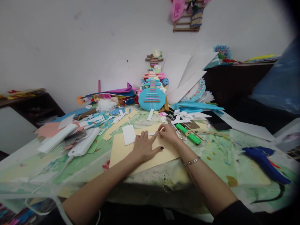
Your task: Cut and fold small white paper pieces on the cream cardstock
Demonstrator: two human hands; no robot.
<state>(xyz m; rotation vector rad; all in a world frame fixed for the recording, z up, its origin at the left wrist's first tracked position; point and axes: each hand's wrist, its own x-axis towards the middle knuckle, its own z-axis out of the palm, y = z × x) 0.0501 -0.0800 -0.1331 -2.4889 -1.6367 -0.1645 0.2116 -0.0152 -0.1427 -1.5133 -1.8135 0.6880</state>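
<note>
My left hand (pixel 145 145) lies on a cream sheet of card (pixel 122 154), its thumb spread to the right and its index finger stretched forward. Under that fingertip runs a narrow white paper strip (pixel 152 134). At the strip's right end my right hand (pixel 168 132) is closed, thumb and index finger pinched together on it. A white paper rectangle (pixel 128 135) rests on the card just left of my left hand. Beside my right wrist is a green highlighter (pixel 194 138).
A blue hot glue gun (pixel 264 162) lies at the right, a black phone (pixel 217 120) behind. Paper scraps (pixel 100 118) and a white power bank with a cable (pixel 84 142) are at the left. A blue paper lute-shaped craft (pixel 152 99) leans on the wall.
</note>
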